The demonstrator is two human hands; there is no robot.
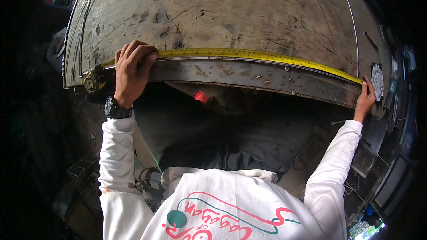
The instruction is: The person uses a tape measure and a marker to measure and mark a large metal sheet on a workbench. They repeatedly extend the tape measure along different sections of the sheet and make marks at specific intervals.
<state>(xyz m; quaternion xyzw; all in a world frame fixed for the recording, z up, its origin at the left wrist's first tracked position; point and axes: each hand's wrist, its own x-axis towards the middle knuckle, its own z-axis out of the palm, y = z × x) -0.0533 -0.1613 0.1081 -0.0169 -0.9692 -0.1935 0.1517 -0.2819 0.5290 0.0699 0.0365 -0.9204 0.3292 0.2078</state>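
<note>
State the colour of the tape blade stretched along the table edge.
The tape blade is yellow with dark markings, clearest in the head view, pinned by the left hand and right hand.

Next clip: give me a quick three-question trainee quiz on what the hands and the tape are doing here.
1. True or false: the yellow tape measure blade lies along the near edge of the worn workbench.
2. Which hand presses the blade down close to the tape measure case? A) left hand B) right hand
3. What is worn on the left wrist?

Key:
1. True.
2. A; the right hand pins the blade's far end at the bench's other end.
3. A black wristwatch.
</note>
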